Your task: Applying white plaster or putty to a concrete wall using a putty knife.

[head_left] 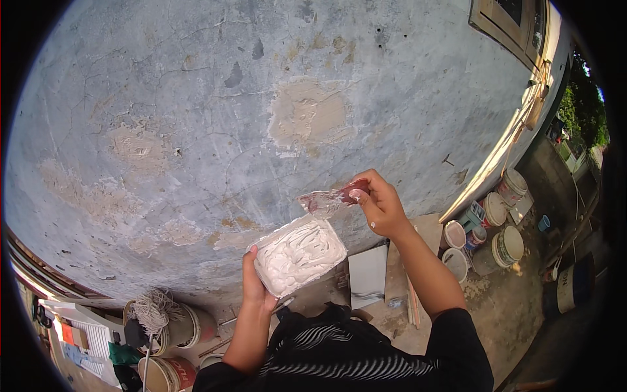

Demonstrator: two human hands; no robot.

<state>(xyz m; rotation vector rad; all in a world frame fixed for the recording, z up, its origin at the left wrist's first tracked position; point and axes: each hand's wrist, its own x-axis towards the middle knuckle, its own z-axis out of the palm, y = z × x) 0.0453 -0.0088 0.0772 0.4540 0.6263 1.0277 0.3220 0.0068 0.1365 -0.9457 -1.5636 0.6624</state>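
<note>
My left hand [258,277] grips a rectangular tub [300,256] full of white, swirled paste from its left side, below the wall's middle. Above the tub's right end, my right hand [377,202] is closed on the red handle of a putty knife [320,202], whose blade is smeared with white paste. The weathered pale blue wall [215,130] carries cracks and several beige filler patches [307,111], the largest near the top middle.
A mop [157,307] with buckets [163,375] stands at lower left. Several paint pails [506,245] cluster at the right. A flat board [368,277] lies below the wall. A window frame [506,29] is at upper right.
</note>
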